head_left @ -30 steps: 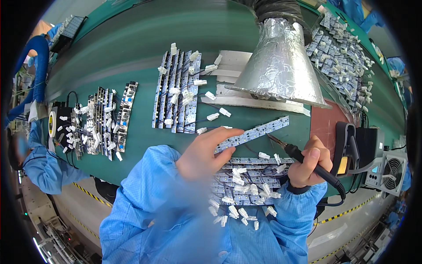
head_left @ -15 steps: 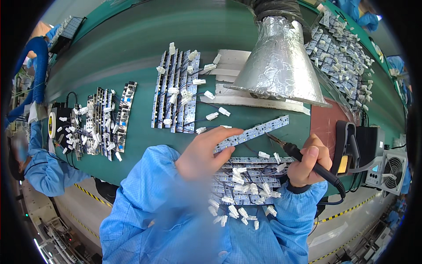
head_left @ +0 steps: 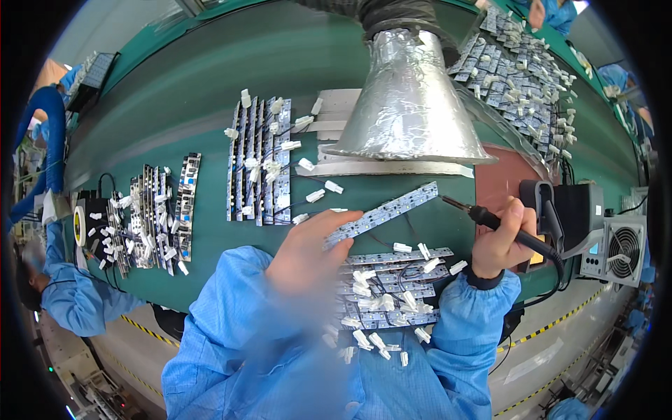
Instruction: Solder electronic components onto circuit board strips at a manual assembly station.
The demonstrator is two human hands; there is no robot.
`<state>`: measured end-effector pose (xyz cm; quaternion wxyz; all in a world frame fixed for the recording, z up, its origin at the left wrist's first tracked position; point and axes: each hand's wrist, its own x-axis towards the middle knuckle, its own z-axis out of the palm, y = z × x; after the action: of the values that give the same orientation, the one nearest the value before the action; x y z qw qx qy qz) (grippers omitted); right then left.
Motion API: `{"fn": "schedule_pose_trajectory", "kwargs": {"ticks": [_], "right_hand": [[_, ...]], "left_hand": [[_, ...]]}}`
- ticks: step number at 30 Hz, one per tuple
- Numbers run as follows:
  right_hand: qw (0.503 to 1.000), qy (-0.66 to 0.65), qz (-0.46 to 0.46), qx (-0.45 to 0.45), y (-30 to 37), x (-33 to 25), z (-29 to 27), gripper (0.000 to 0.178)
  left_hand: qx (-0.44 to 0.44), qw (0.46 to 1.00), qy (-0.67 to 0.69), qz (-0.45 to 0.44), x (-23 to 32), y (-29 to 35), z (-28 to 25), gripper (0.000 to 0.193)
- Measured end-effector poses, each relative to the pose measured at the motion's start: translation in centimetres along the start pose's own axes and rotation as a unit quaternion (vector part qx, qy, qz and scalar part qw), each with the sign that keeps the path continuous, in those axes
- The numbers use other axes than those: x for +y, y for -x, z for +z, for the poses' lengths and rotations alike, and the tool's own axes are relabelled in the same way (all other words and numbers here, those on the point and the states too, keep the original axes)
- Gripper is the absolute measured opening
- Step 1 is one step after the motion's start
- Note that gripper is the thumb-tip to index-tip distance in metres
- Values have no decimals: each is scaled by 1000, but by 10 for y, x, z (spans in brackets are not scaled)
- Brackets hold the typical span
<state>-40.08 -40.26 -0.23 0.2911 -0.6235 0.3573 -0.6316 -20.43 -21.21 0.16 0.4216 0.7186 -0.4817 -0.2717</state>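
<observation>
One narrow, flat circuit strip, pale, dark-speckled, slanting over the smooth green worktop; lower end pinched between thumb and fingers of the left hand. One slender soldering iron, dark-handled, clasped in the right hand's curled fingers, tip near the strip's upper end. One crinkled, silvery, conical hood beyond.

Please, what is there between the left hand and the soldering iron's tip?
The head view shows a circuit strip: the left hand holds one end, and its other end is near the soldering iron's tip.
</observation>
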Motion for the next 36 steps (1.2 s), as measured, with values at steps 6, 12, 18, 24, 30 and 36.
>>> {"fn": "schedule_pose_trajectory", "kwargs": {"ticks": [6,12,18,24,30,36], "right_hand": [[999,-7,-26,-20,0,5,-2,34],[999,-8,-26,-31,1,9,-4,32],[999,-2,-29,-38,0,8,-5,32],[999,0,-32,-41,1,8,-5,32],[1000,3,-1,16,-5,-1,-3,33],[990,14,-2,142,-25,-4,-1,34]], "left_hand": [[-58,995,61,-51,14,-7,-8,38],[-56,996,56,-43,15,-8,-9,38],[-59,997,48,-30,14,-8,-9,38],[-62,996,48,-30,15,-9,-9,38],[-64,996,49,-27,10,-9,-10,38],[-44,997,58,-8,11,-7,-13,37]]}}
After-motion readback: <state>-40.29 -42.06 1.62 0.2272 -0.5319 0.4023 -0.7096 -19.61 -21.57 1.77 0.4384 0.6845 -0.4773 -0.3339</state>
